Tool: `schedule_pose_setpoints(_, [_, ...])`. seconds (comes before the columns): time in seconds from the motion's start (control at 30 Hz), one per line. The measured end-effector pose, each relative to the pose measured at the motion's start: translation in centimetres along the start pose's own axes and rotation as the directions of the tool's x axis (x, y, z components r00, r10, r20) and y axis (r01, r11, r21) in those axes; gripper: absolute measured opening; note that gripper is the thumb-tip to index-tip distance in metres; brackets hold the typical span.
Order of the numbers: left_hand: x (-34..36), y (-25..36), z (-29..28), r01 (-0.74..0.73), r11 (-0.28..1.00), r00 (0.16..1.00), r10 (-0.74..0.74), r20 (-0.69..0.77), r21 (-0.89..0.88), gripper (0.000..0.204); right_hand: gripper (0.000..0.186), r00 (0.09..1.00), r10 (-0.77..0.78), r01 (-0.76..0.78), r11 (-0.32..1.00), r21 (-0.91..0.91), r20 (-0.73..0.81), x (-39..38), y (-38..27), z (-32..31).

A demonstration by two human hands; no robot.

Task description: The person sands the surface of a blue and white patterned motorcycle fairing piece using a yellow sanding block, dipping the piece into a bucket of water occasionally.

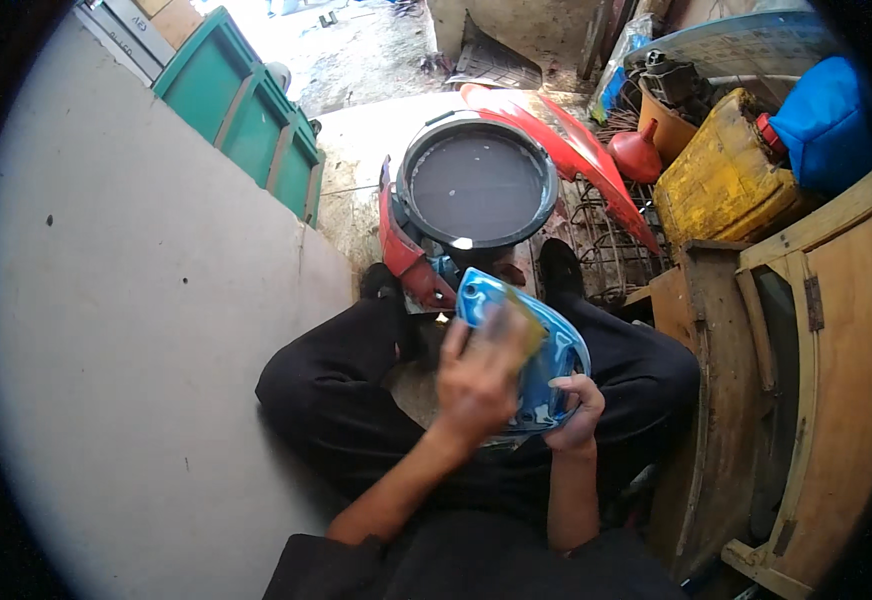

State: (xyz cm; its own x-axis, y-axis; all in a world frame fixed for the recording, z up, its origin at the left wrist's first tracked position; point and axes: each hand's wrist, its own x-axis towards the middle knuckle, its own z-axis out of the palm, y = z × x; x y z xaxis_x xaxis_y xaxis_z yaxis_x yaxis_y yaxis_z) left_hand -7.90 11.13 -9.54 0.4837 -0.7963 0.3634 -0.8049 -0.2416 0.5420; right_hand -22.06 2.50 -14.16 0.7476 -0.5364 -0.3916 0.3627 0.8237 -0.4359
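One glossy blue panel [560, 352], dead centre, tilted above the lap between the left knee [286, 385] and the right knee [668, 375]! The right hand [578, 410] has it by the lower right edge, a narrow grip, thumb on the upper face. And here's the left hand [481, 382], blurred, lying across the panel's left side, fingers around a yellowish pad [529, 335] set against the blue surface. Edges now: the curved right one shows bare down to that thumb, the left one is largely covered. Room? Some gap toward the left knee; on the right, the panel overlaps the thigh. Just past the top tip, a black bucket [404, 190], a curved red part [409, 262] beside it. Tight flanks, too: white wall [136, 330] by the left knee, wooden frame [851, 380] off the right!
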Motion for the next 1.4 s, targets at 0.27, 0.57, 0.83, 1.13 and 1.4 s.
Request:
schedule_pose_setpoints(0.27, [4.1,0.7,-2.0,-0.167,0.984,0.984,0.169,-0.046,0.058,0.062,0.052,0.995,-0.015,0.01,0.999,0.047,0.096,0.2,-4.3,4.2])
schedule_pose_setpoints(0.57, [12.5,0.0,-7.2,-0.251,0.966,0.964,0.255,-0.071,0.061,0.052,0.051,0.939,0.008,0.052,0.985,-0.166,0.343,3.0,-11.4,13.3])
schedule_pose_setpoints(0.83, [11.4,-0.1,-4.6,-0.175,0.985,0.98,0.175,-0.097,0.006,0.05,0.053,0.971,-0.039,0.073,0.988,-0.138,0.234,4.3,-9.5,11.7])
schedule_pose_setpoints(1.13, [11.7,0.3,-4.3,0.038,0.969,0.988,-0.073,-0.137,-0.243,0.048,0.053,0.893,-0.016,0.052,0.996,-0.068,0.449,3.4,-9.6,10.5])
schedule_pose_setpoints(1.4, [13.0,-0.4,-4.9,-0.432,0.902,0.901,0.432,-0.051,-0.004,0.05,0.056,0.891,-0.03,-0.01,0.996,0.087,0.452,3.6,-9.4,9.5])
